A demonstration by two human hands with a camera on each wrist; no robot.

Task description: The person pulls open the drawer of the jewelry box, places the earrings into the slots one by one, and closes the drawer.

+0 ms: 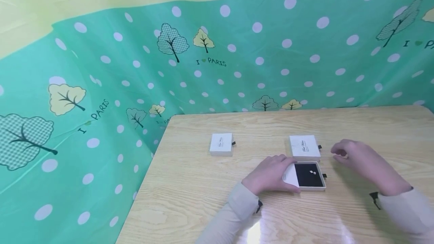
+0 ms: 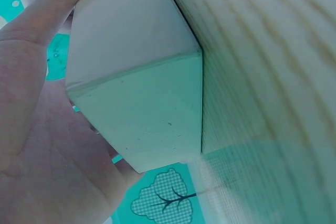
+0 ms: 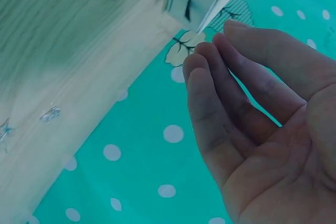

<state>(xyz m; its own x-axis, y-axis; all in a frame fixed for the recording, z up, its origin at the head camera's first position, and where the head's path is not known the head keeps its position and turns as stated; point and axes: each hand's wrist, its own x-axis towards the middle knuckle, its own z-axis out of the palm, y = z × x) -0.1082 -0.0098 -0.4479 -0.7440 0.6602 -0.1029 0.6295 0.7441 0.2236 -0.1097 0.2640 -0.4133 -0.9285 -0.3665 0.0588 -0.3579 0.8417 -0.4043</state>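
Gripping the open box (image 1: 306, 176), your left hand (image 1: 271, 174) steadies it; your right hand (image 1: 356, 159) hovers loosely curled, empty, just right.

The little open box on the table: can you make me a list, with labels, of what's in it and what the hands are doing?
open box: white, drawer slid out, black pad inside
inside: one small pale piece, too small to tell what
left hand: holds the open box's sleeve
right hand: above the table, loosely curled, holds nothing
closed boxes: one just behind, another farther left
table: light wood
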